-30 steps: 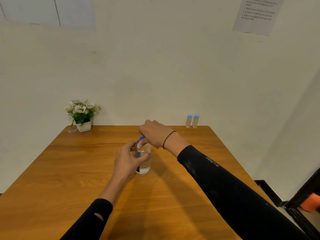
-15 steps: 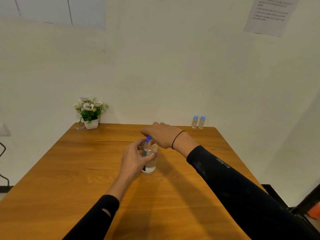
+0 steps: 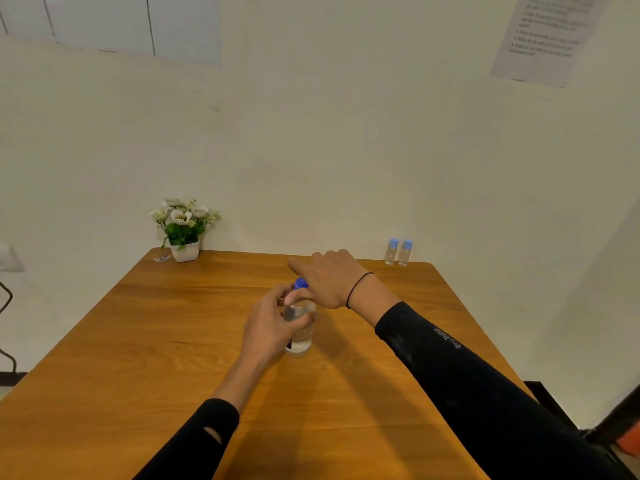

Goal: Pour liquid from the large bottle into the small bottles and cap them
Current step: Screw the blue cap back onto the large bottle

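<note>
A big clear bottle point(image 3: 300, 329) stands upright near the middle of the wooden surface point(image 3: 138, 341). The left hand point(image 3: 273, 325) is wrapped around its side, so the grip is closed on the bottle and most of the bottle is hidden behind the fingers. Only the bottom part and a bit of the right side show, with a dark patch low down that may be a label; it is too small to read. How much liquid is inside is hard to tell. The right hand point(image 3: 329, 280) sits over the top of the bottle with its fingers spread out toward the left. The blue cap point(image 3: 300, 283) peeks out under it. The thumb seems to touch the cap, but the palm covers that spot, so I cannot tell if this grip is closed on the cap or loose. Two small bottles point(image 3: 398, 252) with light blue tops stand side by side at the far right corner, well apart from the hands. A little white pot of flowers point(image 3: 183, 226) sits at the far left corner. A paper point(image 3: 543, 36) on the wall is cut off at the top and its words are too blurry to read.
</note>
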### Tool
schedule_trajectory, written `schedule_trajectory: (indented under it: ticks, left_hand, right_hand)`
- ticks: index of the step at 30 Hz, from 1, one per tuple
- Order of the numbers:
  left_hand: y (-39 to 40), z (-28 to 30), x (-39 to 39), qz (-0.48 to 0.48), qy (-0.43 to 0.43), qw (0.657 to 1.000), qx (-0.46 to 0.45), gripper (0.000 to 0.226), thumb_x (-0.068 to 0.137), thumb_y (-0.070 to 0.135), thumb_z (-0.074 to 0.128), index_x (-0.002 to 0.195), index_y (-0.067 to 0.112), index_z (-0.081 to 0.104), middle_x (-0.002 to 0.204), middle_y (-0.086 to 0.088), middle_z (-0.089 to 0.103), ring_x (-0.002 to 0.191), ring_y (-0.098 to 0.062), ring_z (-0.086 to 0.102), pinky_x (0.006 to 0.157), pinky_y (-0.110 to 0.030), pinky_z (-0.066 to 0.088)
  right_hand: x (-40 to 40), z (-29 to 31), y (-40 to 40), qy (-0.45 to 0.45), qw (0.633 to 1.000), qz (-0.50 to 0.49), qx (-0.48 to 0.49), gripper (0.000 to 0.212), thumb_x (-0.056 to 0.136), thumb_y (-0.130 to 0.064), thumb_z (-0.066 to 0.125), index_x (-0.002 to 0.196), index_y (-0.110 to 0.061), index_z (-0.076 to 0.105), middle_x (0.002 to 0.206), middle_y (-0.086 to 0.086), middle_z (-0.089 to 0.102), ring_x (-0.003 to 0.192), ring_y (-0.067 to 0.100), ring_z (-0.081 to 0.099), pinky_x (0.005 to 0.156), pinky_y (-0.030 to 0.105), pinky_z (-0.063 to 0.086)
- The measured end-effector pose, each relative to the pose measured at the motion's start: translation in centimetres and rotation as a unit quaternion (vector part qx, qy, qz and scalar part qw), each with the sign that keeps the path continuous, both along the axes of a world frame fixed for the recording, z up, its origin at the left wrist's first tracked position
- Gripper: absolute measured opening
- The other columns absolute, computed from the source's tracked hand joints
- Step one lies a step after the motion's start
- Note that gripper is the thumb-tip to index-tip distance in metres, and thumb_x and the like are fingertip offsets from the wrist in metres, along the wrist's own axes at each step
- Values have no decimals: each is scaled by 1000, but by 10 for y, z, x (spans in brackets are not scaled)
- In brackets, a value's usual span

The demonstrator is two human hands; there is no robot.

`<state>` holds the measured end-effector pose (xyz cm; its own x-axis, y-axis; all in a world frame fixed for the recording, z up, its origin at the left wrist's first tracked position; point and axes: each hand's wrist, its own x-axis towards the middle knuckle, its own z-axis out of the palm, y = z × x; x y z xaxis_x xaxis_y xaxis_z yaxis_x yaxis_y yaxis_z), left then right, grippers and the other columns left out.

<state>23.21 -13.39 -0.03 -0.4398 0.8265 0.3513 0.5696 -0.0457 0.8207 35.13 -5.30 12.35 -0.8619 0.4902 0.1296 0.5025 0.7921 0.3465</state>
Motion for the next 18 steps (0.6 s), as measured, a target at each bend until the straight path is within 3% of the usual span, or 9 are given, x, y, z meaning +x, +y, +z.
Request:
schedule_trajectory:
  ticks: [2,4,6,8,9,13,16,18]
  left_hand:
    - [1,-1,-1,5,-5,1000,-6,82,72,53,90,143,23,61,129,10,69,115,-13,64,88,-36,61]
    - [0,-1,-2,2,-4,1000,-6,82,71,55,89,142,24,61,126,12,68,112,-11,64,88,-36,61]
    - [0,-2,-2,-4,1,1000,-2,76,71,56,87,137,28,63,118,17,69,108,-10,66,82,-36,62]
    - [1,-3,-2,-7,0,1000,-1,67,72,52,88,131,31,65,114,17,70,107,-10,66,81,-34,61]
    - [2,-3,-1,-7,-1,1000,-2,67,72,50,89,131,30,65,116,15,70,108,-11,66,82,-34,60]
    - [3,-5,-2,3,1,1000,-6,82,70,53,91,142,26,61,127,12,68,113,-11,64,87,-33,59]
    - [1,-4,-3,-1,-2,1000,-3,71,69,59,88,132,36,64,120,18,69,110,-9,65,84,-36,61]
    - [1,-4,-3,-7,-4,1000,-2,68,69,59,88,129,35,65,116,18,70,109,-9,66,82,-37,62]
  right_hand:
    - [3,1,1,-2,999,24,-49,28,105,-41,56,125,-25,46,94,4,62,72,25,54,56,31,33]
    - [4,1,1,-4,998,32,-54,21,104,-30,59,122,-24,49,92,1,62,73,26,56,54,30,31]
    - [3,2,-1,-2,1000,16,-10,23,105,-45,54,112,-23,52,84,0,53,72,26,56,56,32,31]
    - [2,1,-1,0,1000,-1,1,45,101,-66,45,108,-22,50,77,-2,43,68,25,51,57,34,31]
    - [2,0,0,7,1000,3,-17,47,100,-66,47,114,-22,48,77,-2,43,68,25,51,57,34,32]
    - [5,2,-1,7,997,45,-70,30,103,-27,62,129,-25,47,86,-5,55,74,25,56,52,29,29]
    - [-1,2,-4,0,1000,17,0,17,107,-39,54,112,-23,54,90,0,57,72,26,56,50,30,23]
    - [-3,2,-3,1,1000,1,10,31,105,-53,49,110,-23,52,90,2,54,73,26,56,52,31,25]
